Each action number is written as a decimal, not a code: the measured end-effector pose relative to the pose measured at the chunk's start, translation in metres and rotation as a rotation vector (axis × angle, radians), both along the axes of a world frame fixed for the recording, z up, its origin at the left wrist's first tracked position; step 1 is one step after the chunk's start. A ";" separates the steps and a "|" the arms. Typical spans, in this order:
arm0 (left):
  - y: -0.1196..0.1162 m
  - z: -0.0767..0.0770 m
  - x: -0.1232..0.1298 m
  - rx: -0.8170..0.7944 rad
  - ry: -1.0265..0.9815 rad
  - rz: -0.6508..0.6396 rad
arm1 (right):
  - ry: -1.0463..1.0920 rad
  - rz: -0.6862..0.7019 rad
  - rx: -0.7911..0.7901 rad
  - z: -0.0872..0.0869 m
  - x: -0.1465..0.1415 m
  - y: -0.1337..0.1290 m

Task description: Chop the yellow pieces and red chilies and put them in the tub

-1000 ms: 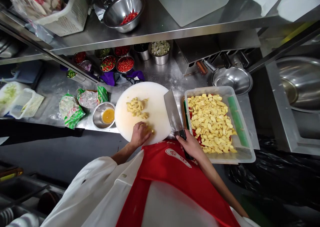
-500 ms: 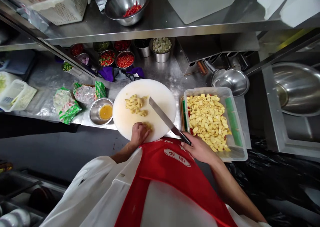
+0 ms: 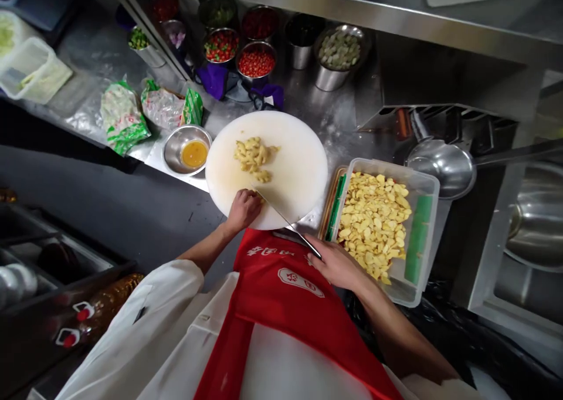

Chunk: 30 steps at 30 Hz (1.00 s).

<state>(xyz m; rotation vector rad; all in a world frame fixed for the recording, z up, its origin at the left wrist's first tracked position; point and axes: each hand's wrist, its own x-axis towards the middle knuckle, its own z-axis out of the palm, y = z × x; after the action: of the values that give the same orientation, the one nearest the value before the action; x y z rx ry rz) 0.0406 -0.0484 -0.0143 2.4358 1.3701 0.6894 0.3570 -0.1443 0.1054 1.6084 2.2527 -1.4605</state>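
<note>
My left hand (image 3: 244,208) presses curled fingers on a piece of ginger near the front edge of the round white cutting board (image 3: 303,159). Most of that piece is hidden by the fingers and the blade. In my right hand (image 3: 338,262) is the black handle of a kitchen knife (image 3: 281,213). Its blade stands nearly edge-on, right beside my left fingertips. Farther back on the board lies a pile of peeled ginger (image 3: 253,153). To the right, a clear plastic tub (image 3: 417,294) holds many ginger slices (image 3: 373,224).
Left of the board stand a steel bowl (image 3: 172,153) of orange liquid and green-and-white plastic bags (image 3: 125,118). Steel pots of chopped chillies (image 3: 256,63) line the back beneath a metal shelf (image 3: 352,10). A steel ladle (image 3: 448,168) lies behind the tub.
The knife has swung left and turned edge-on, coming down beside my left fingers at the ginger piece. My left hand stays on the ginger. The camera view has tilted down and turned.
</note>
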 end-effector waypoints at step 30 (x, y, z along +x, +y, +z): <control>0.005 0.005 -0.004 -0.083 -0.091 -0.099 | -0.422 0.265 0.077 0.041 -0.078 0.053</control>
<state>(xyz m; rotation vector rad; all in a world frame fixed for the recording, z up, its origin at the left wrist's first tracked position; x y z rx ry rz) 0.0362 -0.0435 -0.0098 2.3593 1.2108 0.6958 0.2790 -0.0916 0.1463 1.4019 2.1858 -0.8862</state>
